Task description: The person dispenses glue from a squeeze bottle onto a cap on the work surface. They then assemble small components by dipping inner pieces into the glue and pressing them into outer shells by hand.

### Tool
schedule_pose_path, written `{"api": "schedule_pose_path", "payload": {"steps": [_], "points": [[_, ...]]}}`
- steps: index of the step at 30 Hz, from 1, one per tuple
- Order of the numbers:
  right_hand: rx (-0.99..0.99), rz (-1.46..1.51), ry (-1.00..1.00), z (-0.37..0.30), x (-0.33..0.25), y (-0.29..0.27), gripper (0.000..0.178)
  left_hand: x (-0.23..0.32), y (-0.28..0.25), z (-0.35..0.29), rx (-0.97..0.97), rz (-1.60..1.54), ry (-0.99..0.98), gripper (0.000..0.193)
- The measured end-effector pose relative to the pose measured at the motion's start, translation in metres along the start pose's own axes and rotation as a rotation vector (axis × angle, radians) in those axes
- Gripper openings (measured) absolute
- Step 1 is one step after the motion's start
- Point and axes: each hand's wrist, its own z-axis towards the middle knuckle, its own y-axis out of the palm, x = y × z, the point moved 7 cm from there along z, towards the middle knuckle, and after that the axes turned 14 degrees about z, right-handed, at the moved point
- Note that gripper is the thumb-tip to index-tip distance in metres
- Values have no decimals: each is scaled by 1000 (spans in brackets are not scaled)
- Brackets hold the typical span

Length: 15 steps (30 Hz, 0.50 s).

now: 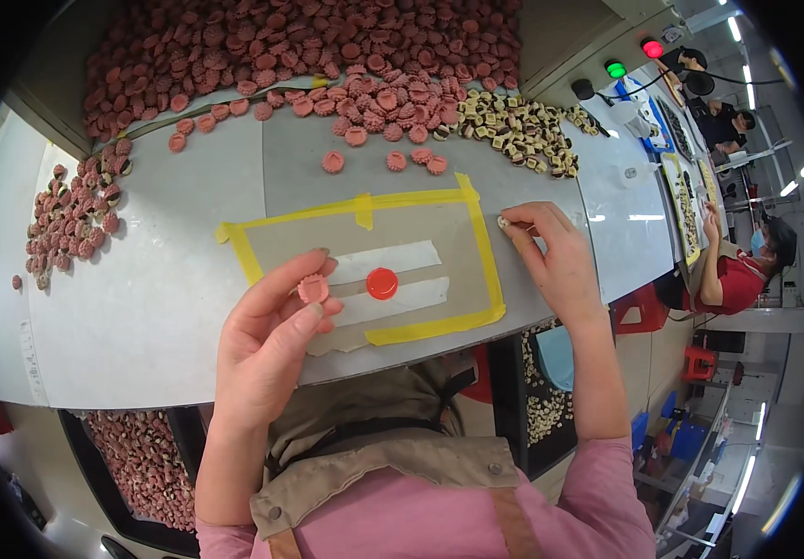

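1. While the left hand [267,349] shows a pink scalloped piece [313,289] over the near-left part of the taped patch, its grip pinches the piece between thumb and fingers, the recessed face turned toward the wearer, apparently to leave the hollow unobstructed.
2. At right, the right hand [558,265] has its grip pinching a small pale piece [502,223] at the very fingertips, just beside the tape, a hold that seems suited to fine placement.
3. Yellow tape [490,252] frames a patch of the tabletop [183,326], where a red disc [382,283] lies between two white strips, seemingly central for easy reach.
4. Pink pieces [309,47] heap up far; cream-and-dark pieces [523,135] gather far right, apparently kept separate by kind.
5. Below the near edge, a black bin [94,483] at left holds pinkish pieces; a dark bin [506,401] at right holds pale pieces and a light-blue object [557,361].
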Motion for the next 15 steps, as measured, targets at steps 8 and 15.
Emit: {"api": "schedule_pose_path", "payload": {"steps": [8, 15], "points": [[-50, -102, 29, 2, -9, 1, 15, 0, -2, 2, -17, -258, -24, 43], [-112, 62, -25, 3, -52, 30, 15, -2, -6, -1, -11, -282, -31, 42]]}}
